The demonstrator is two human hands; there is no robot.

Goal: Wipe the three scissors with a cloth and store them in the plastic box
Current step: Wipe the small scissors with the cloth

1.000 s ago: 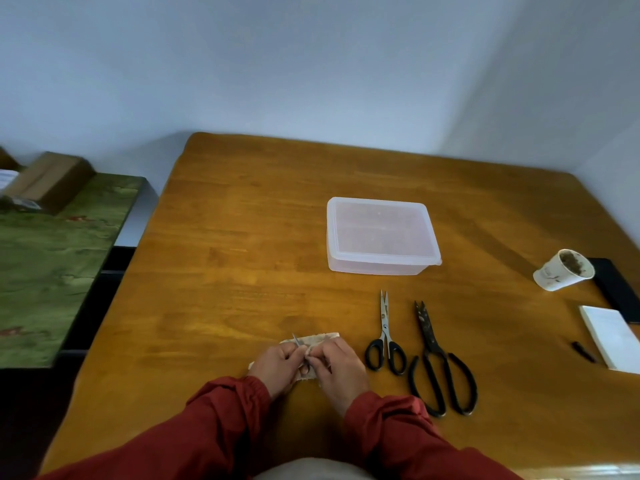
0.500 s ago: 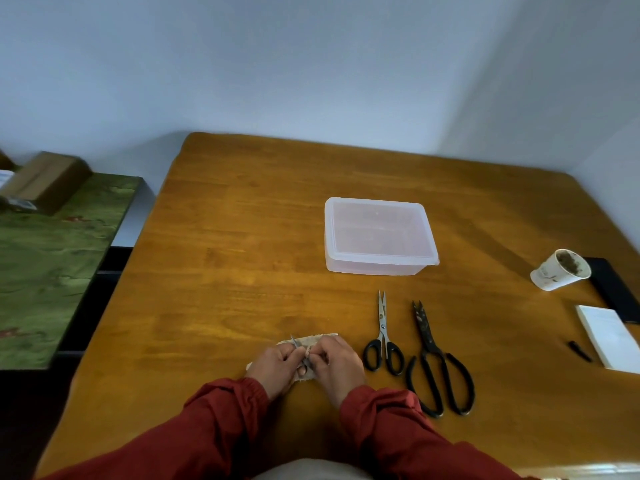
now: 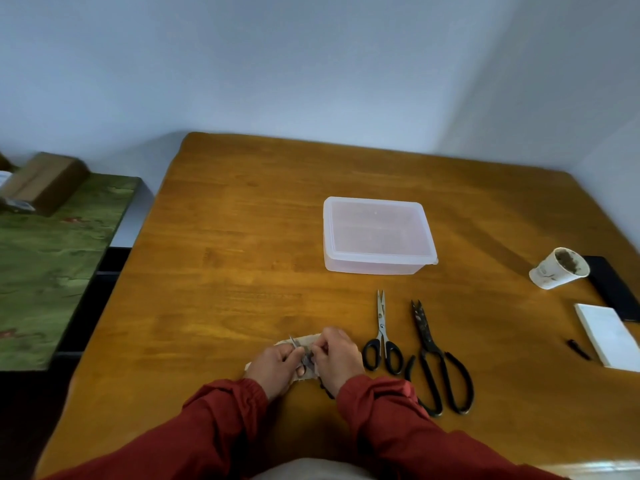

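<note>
At the far left of the frame a green-covered surface [image 3: 52, 265] carries a brown cardboard box [image 3: 45, 181] near its upper corner, and a dark gap separates it from the wooden table [image 3: 225, 271] that fills the middle and right. Low in the centre, two arms in red sleeves reach up from the bottom edge and meet close together. The left hand [image 3: 275, 367] lies knuckles-up on a small beige cloth [image 3: 306, 341], its fingers curled inward and gripping the fabric. Between the two hands are the small scissors [image 3: 301, 353], a thin metal tip poking out toward the upper left. The right hand [image 3: 337, 358], just beside the left and almost touching it, has its fingers bent and pinching the small scissors; a dark loop shows below its wrist. Above and to the right, mid-frame, sits the translucent plastic box [image 3: 377, 237] with its lid on. Below it, right of the hands, the silver-bladed scissors [image 3: 382, 337] with black handles lie flat, blades pointing up the frame, and just beside them the large black scissors [image 3: 433, 358] lie the same way. Farther right stand a tilted paper cup [image 3: 557, 271], a flat black object [image 3: 613, 289], a white pad [image 3: 606, 334] and a small black piece [image 3: 578, 348].
</note>
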